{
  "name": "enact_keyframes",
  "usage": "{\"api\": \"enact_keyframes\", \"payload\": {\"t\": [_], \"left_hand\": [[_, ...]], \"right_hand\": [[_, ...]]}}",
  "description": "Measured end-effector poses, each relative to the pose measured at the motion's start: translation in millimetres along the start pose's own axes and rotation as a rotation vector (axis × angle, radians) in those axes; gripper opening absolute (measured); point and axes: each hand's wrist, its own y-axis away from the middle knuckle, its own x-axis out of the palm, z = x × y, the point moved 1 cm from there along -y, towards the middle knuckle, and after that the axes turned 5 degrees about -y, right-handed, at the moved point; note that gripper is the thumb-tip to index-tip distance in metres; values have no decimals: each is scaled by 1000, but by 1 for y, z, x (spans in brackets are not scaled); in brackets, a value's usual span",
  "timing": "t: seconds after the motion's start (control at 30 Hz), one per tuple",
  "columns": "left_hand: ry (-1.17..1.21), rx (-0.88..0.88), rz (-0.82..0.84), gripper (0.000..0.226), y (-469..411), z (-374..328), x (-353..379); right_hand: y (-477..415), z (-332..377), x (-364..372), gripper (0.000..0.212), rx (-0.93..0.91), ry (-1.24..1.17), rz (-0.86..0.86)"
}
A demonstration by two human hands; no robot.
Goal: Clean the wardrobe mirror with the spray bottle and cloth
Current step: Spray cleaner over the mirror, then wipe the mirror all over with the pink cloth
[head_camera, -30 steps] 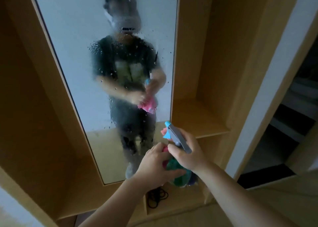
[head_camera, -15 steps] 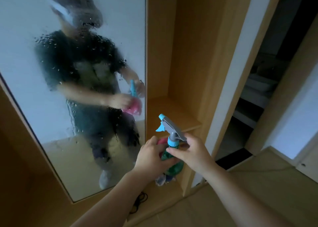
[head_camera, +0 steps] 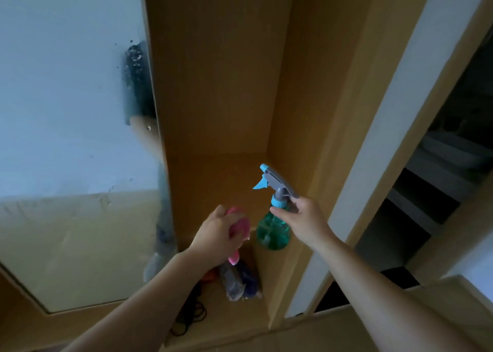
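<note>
Two bare forearms reach in from the near edge toward a wooden wardrobe. In its lower compartment, nearest the viewer, lie a black cord (head_camera: 190, 315) and a dark wrapped bundle (head_camera: 236, 282) (its contents too blurred to tell). Just above them the left hand (head_camera: 216, 235) has its fingers curled tight round a pink cloth (head_camera: 241, 225), one end of which hangs below the fist. Just to the right, the right hand (head_camera: 306, 222) pinches the neck of the spray bottle (head_camera: 272, 231) under its grey-and-blue trigger head; the green body sits at the near right corner of the open shelf (head_camera: 210, 181), though whether it rests on the board cannot be told. Farther left stands the wardrobe mirror (head_camera: 66, 138), droplets clinging near its right edge. A dark opening (head_camera: 440, 191) lies far right.
</note>
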Motion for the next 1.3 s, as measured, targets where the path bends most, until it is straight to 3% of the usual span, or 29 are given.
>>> {"api": "enact_keyframes", "payload": {"t": [0.23, 0.63, 1.07, 1.2, 1.3], "left_hand": [[-9, -196, -73, 38, -28, -12, 32], [-36, -246, -74, 38, -48, -4, 51], [-56, -249, -88, 44, -48, -10, 52], [-47, -223, -95, 42, -45, -17, 46], [-28, -200, -109, 42, -43, -24, 41]], "right_hand": [[-94, -69, -35, 20, 108, 96, 80], [-172, -130, -13, 14, 171, 86, 17], [-180, -142, -17, 27, 218, 145, 15], [-165, -132, -24, 37, 237, 145, 18], [-133, -122, -27, 52, 227, 2, 18]]}}
